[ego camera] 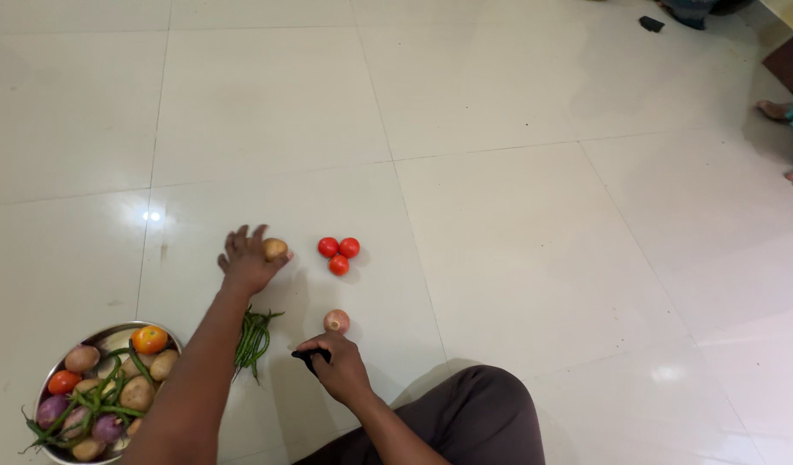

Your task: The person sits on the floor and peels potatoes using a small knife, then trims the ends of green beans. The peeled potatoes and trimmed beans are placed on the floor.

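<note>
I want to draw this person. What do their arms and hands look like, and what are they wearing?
Both arms are bare, with no sleeves in view. The left hand and right hand have no gloves, rings or watch that I can see. The trousers are dark brownish-grey.

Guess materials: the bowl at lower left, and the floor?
Bowl: looks like metal, probably steel; its thin rim is silvery and reflective. Floor: large square tiles, likely glazed ceramic or polished stone; glossy cream surface with bright light spots, faint reflections and thin grout lines. The pictures cannot settle which.
</note>
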